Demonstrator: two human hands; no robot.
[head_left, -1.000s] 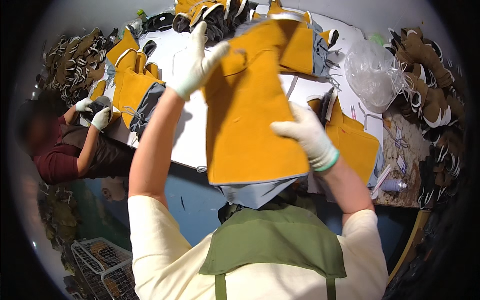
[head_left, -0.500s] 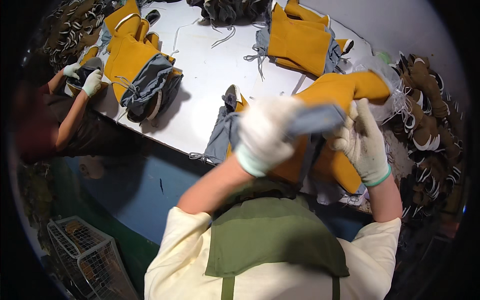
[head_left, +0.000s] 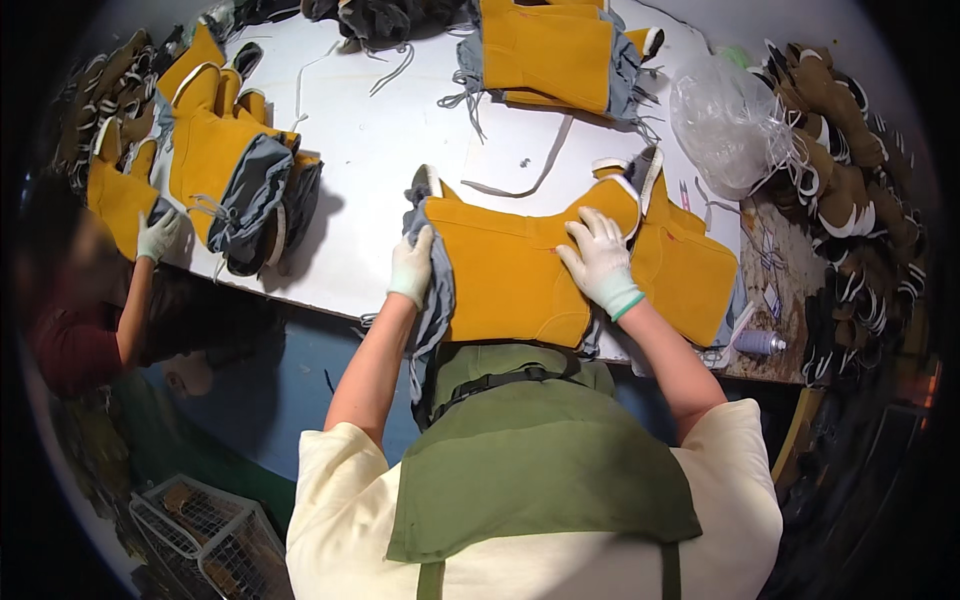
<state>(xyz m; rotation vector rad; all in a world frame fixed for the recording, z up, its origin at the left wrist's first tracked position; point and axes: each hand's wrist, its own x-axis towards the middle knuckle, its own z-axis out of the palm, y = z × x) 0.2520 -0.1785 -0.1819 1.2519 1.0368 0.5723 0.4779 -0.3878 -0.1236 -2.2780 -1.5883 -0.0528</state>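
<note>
both hands wear thin white gloves, the left hand (head_left: 412, 266) plain, the right hand (head_left: 600, 260) green-banded at the wrist. cream short-sleeved shirt, olive green apron, black strap with buckle.

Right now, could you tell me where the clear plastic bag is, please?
In the head view, the clear plastic bag lies crumpled at the white table's far right edge, beyond the right hand and beside the brown glove pile.

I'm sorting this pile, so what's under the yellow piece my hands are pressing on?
Under the yellow piece, grey fabric pokes out at the left hand, another yellow piece beyond the right hand. The rest is covered.
</note>
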